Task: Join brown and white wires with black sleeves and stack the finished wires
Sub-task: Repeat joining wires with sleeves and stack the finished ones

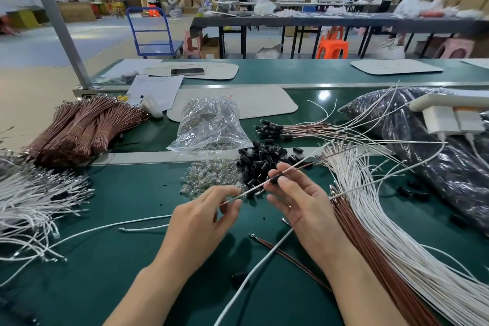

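Your left hand (pixel 201 217) pinches the near end of a wire pair (pixel 254 188) just above the green tabletop (pixel 119 259). Your right hand (pixel 299 204) has its fingers (pixel 277 168) gripping the black sleeve (pixel 275 180) threaded on the pair. Beyond lies a pile of loose sleeves (pixel 262 161), then the finished wires (pixel 275 131).

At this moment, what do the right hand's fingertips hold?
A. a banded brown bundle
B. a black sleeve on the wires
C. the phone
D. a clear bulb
B: the right hand pinches a black sleeve sitting on the thin wires, whose near end the left hand pinches.
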### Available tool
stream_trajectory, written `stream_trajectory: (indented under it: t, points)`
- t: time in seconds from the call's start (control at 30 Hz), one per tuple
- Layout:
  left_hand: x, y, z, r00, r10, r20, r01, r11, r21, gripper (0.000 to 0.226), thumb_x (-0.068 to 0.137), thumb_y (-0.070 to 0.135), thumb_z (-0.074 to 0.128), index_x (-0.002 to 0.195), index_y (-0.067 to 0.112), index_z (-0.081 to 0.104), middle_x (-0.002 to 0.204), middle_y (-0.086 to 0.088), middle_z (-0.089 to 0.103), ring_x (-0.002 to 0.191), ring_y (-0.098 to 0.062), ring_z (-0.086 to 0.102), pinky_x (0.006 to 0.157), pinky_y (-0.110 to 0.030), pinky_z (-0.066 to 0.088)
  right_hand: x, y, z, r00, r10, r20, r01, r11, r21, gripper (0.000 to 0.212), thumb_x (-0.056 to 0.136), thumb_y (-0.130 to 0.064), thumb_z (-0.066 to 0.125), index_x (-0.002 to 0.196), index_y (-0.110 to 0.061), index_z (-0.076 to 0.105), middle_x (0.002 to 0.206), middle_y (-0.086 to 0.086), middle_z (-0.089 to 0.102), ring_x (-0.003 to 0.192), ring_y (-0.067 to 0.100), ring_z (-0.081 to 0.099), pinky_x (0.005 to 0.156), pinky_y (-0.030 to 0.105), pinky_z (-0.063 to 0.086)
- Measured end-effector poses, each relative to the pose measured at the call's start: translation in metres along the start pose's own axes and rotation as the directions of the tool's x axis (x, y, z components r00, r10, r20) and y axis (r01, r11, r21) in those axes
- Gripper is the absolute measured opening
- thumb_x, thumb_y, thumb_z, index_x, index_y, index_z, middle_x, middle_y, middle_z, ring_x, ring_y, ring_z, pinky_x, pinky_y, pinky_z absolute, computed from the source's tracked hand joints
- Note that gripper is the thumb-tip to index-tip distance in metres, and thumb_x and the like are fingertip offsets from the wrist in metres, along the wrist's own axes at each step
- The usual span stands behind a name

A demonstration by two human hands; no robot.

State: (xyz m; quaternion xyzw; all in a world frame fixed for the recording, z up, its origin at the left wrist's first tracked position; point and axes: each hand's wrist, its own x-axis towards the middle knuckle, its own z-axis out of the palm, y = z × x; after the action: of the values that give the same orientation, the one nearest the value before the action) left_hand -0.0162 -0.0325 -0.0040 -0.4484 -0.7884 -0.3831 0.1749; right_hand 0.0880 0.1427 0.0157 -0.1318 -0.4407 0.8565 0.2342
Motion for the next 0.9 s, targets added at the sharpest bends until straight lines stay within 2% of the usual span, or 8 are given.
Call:
stream_trajectory:
  t: [0.17, 0.3, 0.4, 0.53, 0.67, 0.8, 0.9]
  points:
    - [0.001, -0.009, -0.006, 0.999, -0.03, -0.011, 0.03, 0.999, -0.014, 0.013, 0.093, 0.024, 0.071, 0.095, 0.032, 0.061, 0.086, 0.025, 0.057, 0.064, -0.004, 0.054, 0.06, -0.022, 0.047, 0.001, -0.011, -0.011, 0.998, -0.045, -0.035, 0.046, 0.998, 0.03, 0.029, 0.087, -0.008, 0.065, 0.112, -0.017, 0.076, 0.112, 0.01, 0.074, 0.092, 0.02, 0.073, 0.075, 0.027, 0.06]
    - [0.0, -0.002, -0.005, 1.0, 0.018, -0.013, -0.019, 0.998, -0.064, 0.002, 0.098, 0.031, 0.062, 0.097, 0.029, 0.061, 0.088, 0.019, 0.058, 0.063, -0.007, 0.054, 0.057, -0.027, 0.049, -0.004, 0.004, 0.001, 0.994, -0.042, 0.097, 0.055, 0.989, -0.134, 0.031, 0.085, -0.015, 0.068, 0.114, -0.023, 0.075, 0.118, 0.01, 0.073, 0.1, 0.025, 0.072, 0.082, 0.029, 0.058]
    - [-0.001, 0.002, -0.004, 0.999, 0.042, 0.005, -0.041, 0.998, -0.046, 0.01, 0.097, 0.036, 0.059, 0.1, 0.028, 0.064, 0.086, 0.021, 0.058, 0.06, -0.007, 0.054, 0.055, -0.029, 0.051, -0.006, 0.013, 0.009, 0.986, -0.042, 0.159, 0.078, 0.971, -0.224, 0.028, 0.087, -0.018, 0.068, 0.113, -0.025, 0.075, 0.114, 0.009, 0.074, 0.099, 0.024, 0.072, 0.082, 0.028, 0.057]
    - [0.0, -0.006, -0.007, 0.998, -0.016, 0.063, 0.014, 0.999, 0.035, 0.007, 0.095, 0.037, 0.066, 0.099, 0.032, 0.067, 0.073, 0.03, 0.052, 0.06, -0.006, 0.055, 0.057, -0.018, 0.048, -0.001, 0.004, 0.0, 0.993, -0.1, 0.055, 0.108, 0.979, -0.17, 0.029, 0.085, -0.017, 0.068, 0.111, -0.024, 0.076, 0.113, 0.01, 0.074, 0.098, 0.024, 0.072, 0.079, 0.026, 0.058]
    - [0.0, -0.015, -0.01, 0.994, -0.05, 0.098, 0.044, 0.997, 0.063, 0.008, 0.092, 0.03, 0.069, 0.091, 0.036, 0.063, 0.08, 0.028, 0.057, 0.067, -0.004, 0.058, 0.063, -0.018, 0.048, 0.002, -0.006, -0.009, 0.992, -0.125, -0.024, 0.122, 0.988, -0.091, 0.028, 0.088, -0.011, 0.065, 0.111, -0.022, 0.076, 0.113, 0.01, 0.074, 0.096, 0.022, 0.072, 0.077, 0.025, 0.058]
    - [0.0, -0.006, -0.006, 0.994, -0.011, 0.109, 0.01, 1.0, 0.012, 0.002, 0.095, 0.032, 0.062, 0.094, 0.034, 0.062, 0.088, 0.023, 0.06, 0.067, -0.005, 0.057, 0.062, -0.021, 0.049, -0.003, 0.006, 0.0, 0.993, -0.092, 0.07, 0.107, 0.959, -0.264, 0.028, 0.095, -0.008, 0.063, 0.113, -0.025, 0.074, 0.113, 0.007, 0.074, 0.101, 0.025, 0.072, 0.082, 0.028, 0.058]
    - [0.0, 0.0, -0.004, 0.994, 0.027, 0.103, -0.028, 0.999, 0.014, 0.001, 0.095, 0.032, 0.064, 0.096, 0.031, 0.065, 0.09, 0.022, 0.062, 0.066, -0.003, 0.057, 0.059, -0.023, 0.05, -0.006, 0.016, 0.009, 0.987, -0.042, 0.155, 0.095, 0.93, -0.355, 0.029, 0.097, -0.005, 0.061, 0.117, -0.023, 0.072, 0.112, 0.005, 0.075, 0.101, 0.023, 0.073, 0.083, 0.028, 0.058]
